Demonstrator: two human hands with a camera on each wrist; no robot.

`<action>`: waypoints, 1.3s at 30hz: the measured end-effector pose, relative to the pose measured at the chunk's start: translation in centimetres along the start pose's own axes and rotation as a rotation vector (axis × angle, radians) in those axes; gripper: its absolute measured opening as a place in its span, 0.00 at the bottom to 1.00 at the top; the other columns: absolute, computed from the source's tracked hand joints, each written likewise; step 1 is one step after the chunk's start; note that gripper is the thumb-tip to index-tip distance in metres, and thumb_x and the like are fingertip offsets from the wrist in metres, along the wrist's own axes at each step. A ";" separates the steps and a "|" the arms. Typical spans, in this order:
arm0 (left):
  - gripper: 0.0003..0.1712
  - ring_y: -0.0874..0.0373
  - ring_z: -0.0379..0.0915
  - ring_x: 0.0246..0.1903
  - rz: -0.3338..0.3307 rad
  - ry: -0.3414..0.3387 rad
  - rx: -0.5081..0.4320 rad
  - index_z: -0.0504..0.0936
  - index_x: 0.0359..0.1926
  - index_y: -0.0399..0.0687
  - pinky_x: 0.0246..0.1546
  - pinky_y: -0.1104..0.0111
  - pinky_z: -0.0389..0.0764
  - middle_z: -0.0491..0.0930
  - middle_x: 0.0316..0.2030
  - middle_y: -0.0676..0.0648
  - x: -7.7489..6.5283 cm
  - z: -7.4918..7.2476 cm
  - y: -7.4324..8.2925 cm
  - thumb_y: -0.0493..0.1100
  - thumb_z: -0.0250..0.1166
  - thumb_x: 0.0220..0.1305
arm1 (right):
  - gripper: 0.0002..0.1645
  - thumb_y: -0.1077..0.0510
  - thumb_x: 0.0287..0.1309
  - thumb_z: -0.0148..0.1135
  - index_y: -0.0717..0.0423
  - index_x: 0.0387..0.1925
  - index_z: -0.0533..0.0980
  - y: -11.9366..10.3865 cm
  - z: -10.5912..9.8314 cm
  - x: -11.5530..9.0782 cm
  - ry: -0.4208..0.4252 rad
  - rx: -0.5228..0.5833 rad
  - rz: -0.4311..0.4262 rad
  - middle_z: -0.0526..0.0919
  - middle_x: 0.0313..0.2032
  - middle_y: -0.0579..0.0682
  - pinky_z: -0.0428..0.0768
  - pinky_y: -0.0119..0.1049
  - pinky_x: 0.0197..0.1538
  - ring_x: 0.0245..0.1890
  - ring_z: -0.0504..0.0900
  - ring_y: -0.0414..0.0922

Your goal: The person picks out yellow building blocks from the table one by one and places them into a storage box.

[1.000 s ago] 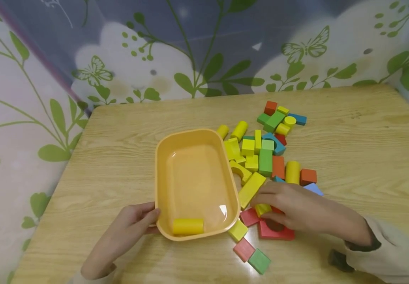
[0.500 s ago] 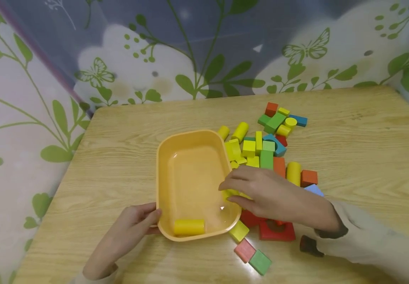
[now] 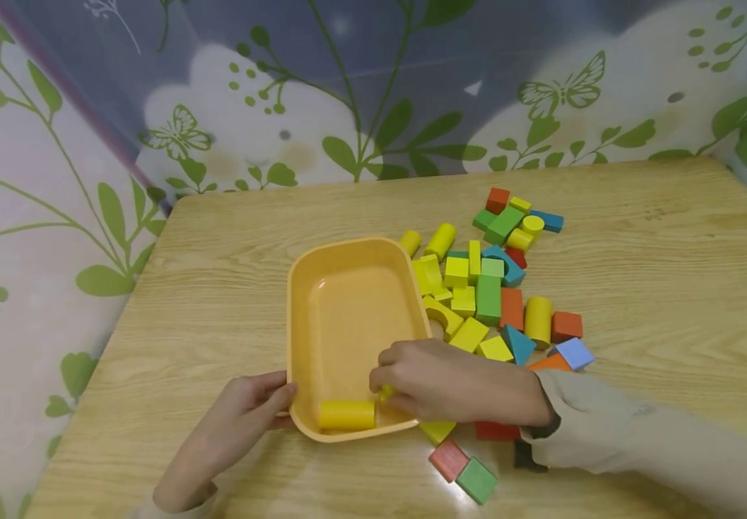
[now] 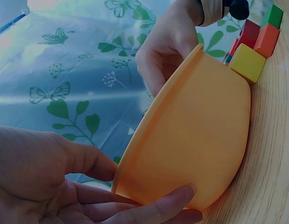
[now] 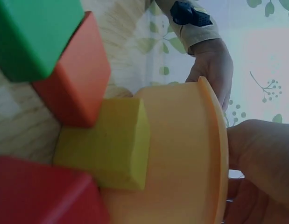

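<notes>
In the head view, an orange-yellow plastic tub (image 3: 347,317) stands on the table. My left hand (image 3: 244,407) grips its left rim, thumb on the edge; the left wrist view shows the fingers (image 4: 153,210) against the outer wall. A yellow cylinder block (image 3: 346,415) lies inside along the near wall. Over the tub's near right part, my right hand (image 3: 441,378) reaches in and pinches a small yellow block (image 3: 386,393), mostly hidden by the fingers. The right wrist view has that hand (image 5: 265,168) beyond the tub's rim, its fingertips hidden.
Several coloured wooden blocks spread right of the tub, among them a green block (image 3: 488,299), a yellow cylinder (image 3: 538,321) and a blue triangle (image 3: 518,344). Nearer lie a pink-red block (image 3: 448,460) and a green one (image 3: 476,480). A patterned wall (image 3: 360,86) backs the wooden table (image 3: 659,288).
My right hand has picked up a yellow block from the pile and carried it left, over the rim into the tub. The left hand keeps its grip on the tub.
</notes>
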State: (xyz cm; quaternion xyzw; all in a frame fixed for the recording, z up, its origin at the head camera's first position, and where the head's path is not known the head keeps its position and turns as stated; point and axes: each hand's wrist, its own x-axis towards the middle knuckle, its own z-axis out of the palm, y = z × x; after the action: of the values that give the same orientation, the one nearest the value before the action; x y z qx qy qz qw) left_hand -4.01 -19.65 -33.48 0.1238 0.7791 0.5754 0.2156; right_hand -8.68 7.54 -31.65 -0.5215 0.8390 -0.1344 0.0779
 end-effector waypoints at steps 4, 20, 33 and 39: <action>0.22 0.43 0.79 0.49 -0.006 0.002 0.011 0.67 0.59 0.18 0.42 0.67 0.84 0.72 0.55 0.25 0.0 0.0 0.1 0.35 0.47 0.74 | 0.06 0.58 0.57 0.67 0.51 0.38 0.81 -0.3 0.0 0.4 -0.046 0.013 -0.002 0.77 0.28 0.43 0.75 0.25 0.32 0.29 0.74 0.38; 0.23 0.43 0.79 0.48 -0.041 0.001 0.004 0.65 0.61 0.18 0.41 0.66 0.84 0.73 0.55 0.26 -0.1 -0.2 0.3 0.35 0.47 0.74 | 0.09 0.69 0.56 0.64 0.62 0.39 0.82 9.7 -6.0 -3.0 0.452 0.061 0.274 0.85 0.35 0.52 0.84 0.43 0.39 0.35 0.82 0.47; 0.23 0.45 0.80 0.48 -0.078 0.011 0.024 0.66 0.61 0.20 0.42 0.66 0.84 0.72 0.56 0.26 -0.1 0.0 0.1 0.37 0.47 0.75 | 0.22 0.71 0.59 0.53 0.66 0.55 0.75 22.9 -7.9 -6.6 0.112 -0.092 0.658 0.80 0.45 0.71 0.74 0.38 0.23 0.17 0.73 0.48; 0.23 0.44 0.79 0.48 -0.069 0.008 0.025 0.67 0.61 0.20 0.42 0.66 0.84 0.73 0.56 0.26 0.0 0.1 0.2 0.37 0.47 0.75 | 0.23 0.74 0.55 0.47 0.66 0.51 0.78 23.9 -7.2 -6.5 0.084 -0.049 0.666 0.80 0.46 0.70 0.67 0.36 0.25 0.21 0.64 0.47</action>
State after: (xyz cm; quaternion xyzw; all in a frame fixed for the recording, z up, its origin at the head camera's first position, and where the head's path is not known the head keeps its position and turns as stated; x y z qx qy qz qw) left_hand -3.99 -19.48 -33.33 0.0973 0.7911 0.5582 0.2306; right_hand -28.17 24.40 -32.23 -0.2142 0.9688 -0.1028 0.0705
